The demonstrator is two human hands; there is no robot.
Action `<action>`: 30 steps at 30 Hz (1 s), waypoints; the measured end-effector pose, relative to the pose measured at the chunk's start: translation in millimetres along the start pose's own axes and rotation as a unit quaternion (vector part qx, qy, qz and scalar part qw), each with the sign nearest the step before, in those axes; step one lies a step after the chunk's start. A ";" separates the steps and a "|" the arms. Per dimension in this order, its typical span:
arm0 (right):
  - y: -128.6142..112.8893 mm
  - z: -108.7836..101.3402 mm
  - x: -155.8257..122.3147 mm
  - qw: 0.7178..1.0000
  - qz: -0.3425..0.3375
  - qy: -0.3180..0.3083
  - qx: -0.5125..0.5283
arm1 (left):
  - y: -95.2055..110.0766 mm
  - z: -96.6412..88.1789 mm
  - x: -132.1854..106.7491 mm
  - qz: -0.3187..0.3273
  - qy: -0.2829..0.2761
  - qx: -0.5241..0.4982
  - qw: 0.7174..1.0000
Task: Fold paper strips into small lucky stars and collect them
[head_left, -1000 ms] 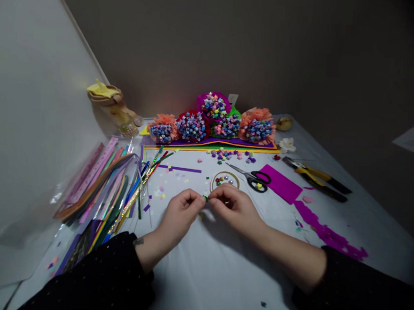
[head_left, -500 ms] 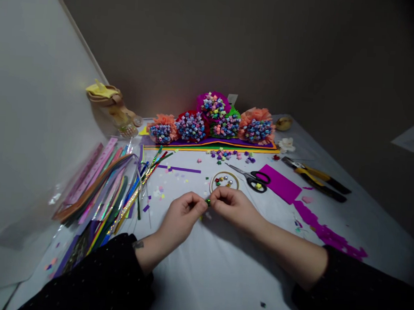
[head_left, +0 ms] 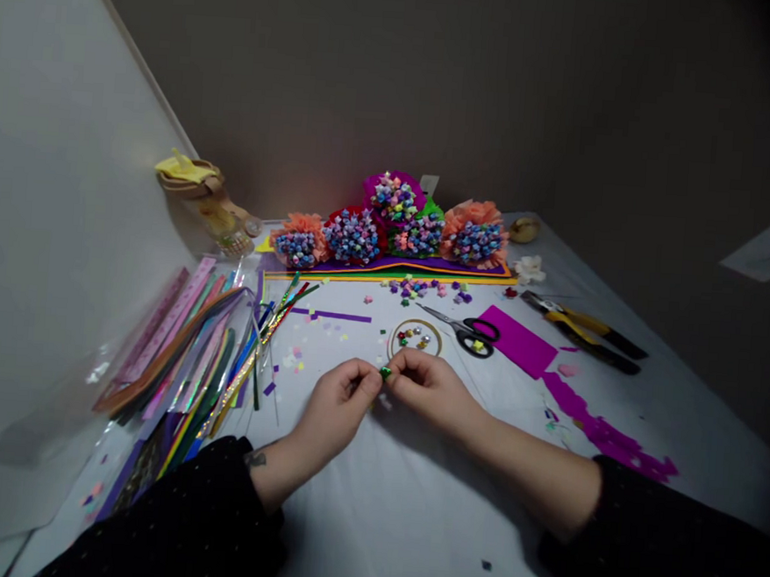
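A tiny shiny green paper star sits pinched between the fingertips of my left hand and my right hand. Both hands hover over the white table cover, close together. Just beyond my right fingers lies a thin gold ring holding several small shiny stars. Black-handled scissors rest to the right of the ring. The star is so small that my fingers hide part of it.
Paper-star bouquets with orange and magenta tissue stand at the back on coloured sheets. Strips in a plastic sleeve lie left. A magenta sheet, yellow-handled pliers and magenta scraps lie right.
My fingers have shifted slightly around the green star, which stays between both hands. The whole view has moved a little to the left and down as my head moved.
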State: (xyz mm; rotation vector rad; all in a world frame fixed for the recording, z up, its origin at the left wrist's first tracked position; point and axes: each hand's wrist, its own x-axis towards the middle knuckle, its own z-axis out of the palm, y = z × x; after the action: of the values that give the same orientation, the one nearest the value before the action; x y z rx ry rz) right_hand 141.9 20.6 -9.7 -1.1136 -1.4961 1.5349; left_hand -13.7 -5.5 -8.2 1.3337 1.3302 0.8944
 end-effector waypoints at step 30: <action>1.1 -0.6 -6.0 0.995 -0.085 0.054 0.014 | -0.3 -1.5 -0.5 -0.017 0.005 -0.011 1.000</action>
State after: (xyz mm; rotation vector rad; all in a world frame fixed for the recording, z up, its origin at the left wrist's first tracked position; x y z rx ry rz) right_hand 144.8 15.2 -10.2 -1.0096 -1.4520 1.3547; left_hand -15.3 -5.8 -8.1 1.2872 1.3436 0.8921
